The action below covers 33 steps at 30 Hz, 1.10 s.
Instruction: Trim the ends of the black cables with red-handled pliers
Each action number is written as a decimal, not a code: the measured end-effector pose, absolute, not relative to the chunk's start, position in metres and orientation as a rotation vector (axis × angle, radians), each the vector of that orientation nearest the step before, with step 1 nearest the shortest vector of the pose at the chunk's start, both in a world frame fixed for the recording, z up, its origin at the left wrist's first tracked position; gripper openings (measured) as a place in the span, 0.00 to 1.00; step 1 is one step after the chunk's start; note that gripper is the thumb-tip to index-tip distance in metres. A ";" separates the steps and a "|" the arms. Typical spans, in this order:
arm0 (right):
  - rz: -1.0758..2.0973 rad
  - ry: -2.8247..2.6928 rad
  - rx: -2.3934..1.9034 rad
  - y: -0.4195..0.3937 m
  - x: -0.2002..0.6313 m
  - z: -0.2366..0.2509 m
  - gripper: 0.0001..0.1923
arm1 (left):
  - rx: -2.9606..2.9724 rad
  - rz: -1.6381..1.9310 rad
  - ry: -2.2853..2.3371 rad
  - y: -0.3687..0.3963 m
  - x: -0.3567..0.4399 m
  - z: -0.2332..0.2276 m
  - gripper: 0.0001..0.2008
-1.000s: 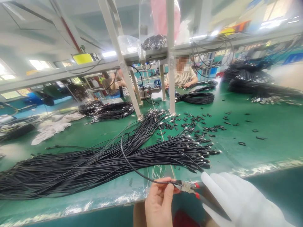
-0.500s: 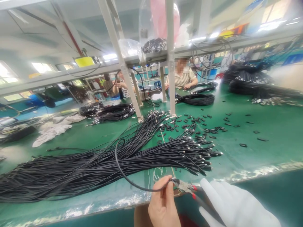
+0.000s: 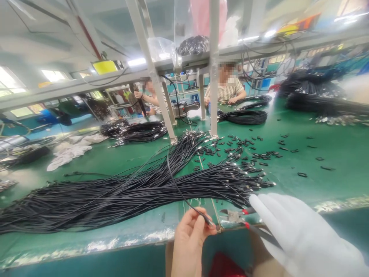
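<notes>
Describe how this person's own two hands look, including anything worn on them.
The bare left hand is ungloved, with no ring, bracelet or sleeve visible on the part in view. The right hand wears a plain white, soft-looking glove that covers it out to the edge of the picture; no markings or sleeve show there. The glove's material is too blurred to name.

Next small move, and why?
Probably the left hand should turn the cable end up for a look: it pinches the cable close to that end, and the pliers in the gloved right hand stand clear.
</notes>
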State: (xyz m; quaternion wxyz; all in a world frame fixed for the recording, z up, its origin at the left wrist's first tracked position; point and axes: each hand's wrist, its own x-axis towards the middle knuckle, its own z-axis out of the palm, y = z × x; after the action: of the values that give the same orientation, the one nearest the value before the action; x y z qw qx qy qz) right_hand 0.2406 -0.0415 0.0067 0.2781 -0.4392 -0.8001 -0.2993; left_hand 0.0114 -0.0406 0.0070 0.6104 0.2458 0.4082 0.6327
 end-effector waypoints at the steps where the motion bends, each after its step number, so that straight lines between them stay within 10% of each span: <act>1: -0.818 -2.154 -1.142 -0.040 0.240 0.011 0.23 | 0.564 1.417 0.916 -0.042 0.010 0.009 0.19; 33: -0.788 -2.281 -0.891 -0.039 0.225 0.048 0.16 | 0.744 1.038 0.956 -0.057 -0.005 0.013 0.21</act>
State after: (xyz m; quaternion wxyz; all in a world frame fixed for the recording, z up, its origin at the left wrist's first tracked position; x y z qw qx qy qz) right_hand 0.2252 -0.0387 0.0477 0.2809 -0.3324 -0.8509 -0.2942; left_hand -0.0053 -0.0568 0.0135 0.6982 0.3339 0.4290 0.4659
